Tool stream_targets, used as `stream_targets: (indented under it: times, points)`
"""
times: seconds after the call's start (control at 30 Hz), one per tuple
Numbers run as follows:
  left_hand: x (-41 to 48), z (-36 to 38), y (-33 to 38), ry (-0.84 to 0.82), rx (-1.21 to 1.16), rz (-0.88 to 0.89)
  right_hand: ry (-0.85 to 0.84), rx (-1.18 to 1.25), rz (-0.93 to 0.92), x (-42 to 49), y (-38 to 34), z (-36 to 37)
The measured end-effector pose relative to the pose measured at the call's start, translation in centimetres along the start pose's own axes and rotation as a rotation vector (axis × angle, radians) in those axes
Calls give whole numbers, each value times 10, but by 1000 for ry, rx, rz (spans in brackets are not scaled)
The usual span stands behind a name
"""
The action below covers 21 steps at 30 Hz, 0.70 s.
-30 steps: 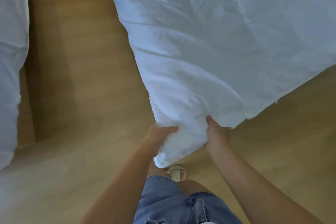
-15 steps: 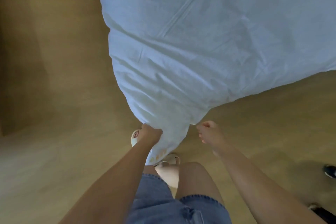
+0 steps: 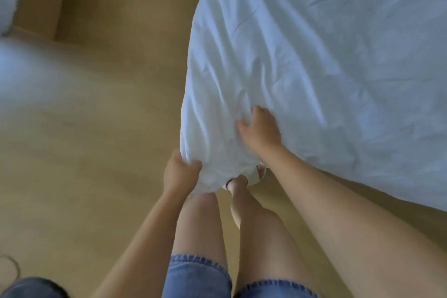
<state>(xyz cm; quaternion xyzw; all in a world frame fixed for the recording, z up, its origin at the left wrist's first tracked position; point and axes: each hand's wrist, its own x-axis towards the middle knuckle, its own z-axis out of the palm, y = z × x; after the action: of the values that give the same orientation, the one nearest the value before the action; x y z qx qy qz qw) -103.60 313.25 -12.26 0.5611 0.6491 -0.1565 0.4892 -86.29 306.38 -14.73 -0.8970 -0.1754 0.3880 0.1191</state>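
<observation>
No writing, label, brand, number or sign can be read anywhere, neither on the white duvet [image 3: 314, 80] nor on the floor [image 3: 108, 152]

Reaching forward and down with both bare arms; gripping tightly with left hand [image 3: 180, 172], thumb over curled fingers; pressing with right hand [image 3: 262, 129], ahead and right of the left, fingers bent, hold unclear through blur.

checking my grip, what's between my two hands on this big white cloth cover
Only a bunched stretch of the big white cloth cover lies between the left hand and right hand, in the head view.
</observation>
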Motion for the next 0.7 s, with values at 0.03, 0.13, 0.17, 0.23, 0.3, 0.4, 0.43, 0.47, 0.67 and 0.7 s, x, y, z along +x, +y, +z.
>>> stream_targets:
  times: [0.03,0.13,0.17,0.23,0.3,0.4,0.43,0.47,0.67,0.7]
  points:
    - [3,2,-2,22,-28,-13,5,4,31,4,-3,3]
    - [13,3,-8,34,-87,-31,31,20,20,14,-10,11]
    - [16,3,-9,38,-109,-36,1,17,-30,14,-13,12]
    - [23,0,-8,45,-164,-53,-158,-67,-184,3,-18,17]
    - [31,-2,-4,51,-218,-33,-320,-145,-280,-10,-17,19]
    - [49,3,13,43,-86,40,-403,-129,-258,-13,-16,13]
    - [55,6,21,15,-26,51,-396,-151,-251,-12,-19,12]
    - [62,10,27,-16,37,57,-396,-188,-248,-10,-24,12]
    - [118,40,50,-141,69,14,-419,-146,-151,0,-19,23]
    - [124,48,52,-145,6,16,-420,-123,-136,0,-17,23]
